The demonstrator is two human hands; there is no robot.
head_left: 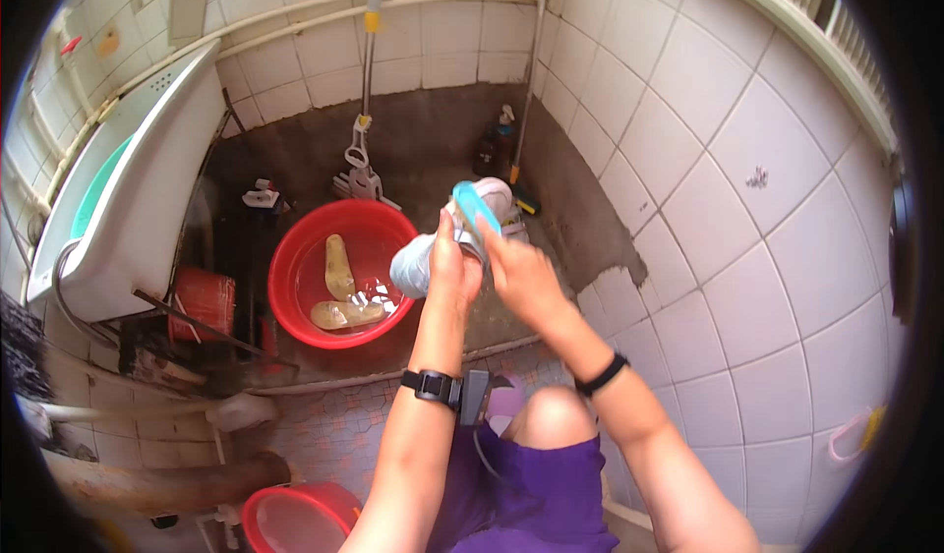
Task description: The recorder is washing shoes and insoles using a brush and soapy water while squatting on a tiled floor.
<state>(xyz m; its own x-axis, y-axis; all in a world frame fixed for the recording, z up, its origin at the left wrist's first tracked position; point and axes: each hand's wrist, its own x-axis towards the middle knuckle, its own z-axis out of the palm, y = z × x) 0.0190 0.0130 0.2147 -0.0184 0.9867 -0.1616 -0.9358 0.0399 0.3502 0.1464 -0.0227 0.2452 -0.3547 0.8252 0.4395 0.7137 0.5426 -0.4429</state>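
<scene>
My left hand (456,264) grips a light grey-blue shoe (413,264) just right of a red plastic basin (284,310). A turquoise scrubbing brush (476,206) is in my right hand (525,276), held against the shoe's opening; the bristles are hidden. In the basin's water lie two yellowish insoles, one upright in the picture (339,269) and one crosswise below it (343,315). Another pale shoe (493,195) shows just behind the brush, partly covered by it.
A mop (363,177) leans at the back wall, near dark pump bottles (487,151). A white sink (147,184) stands at left, above a red bucket (203,302). Another red bucket (313,516) is at lower left. A tiled wall (708,258) bounds the right side.
</scene>
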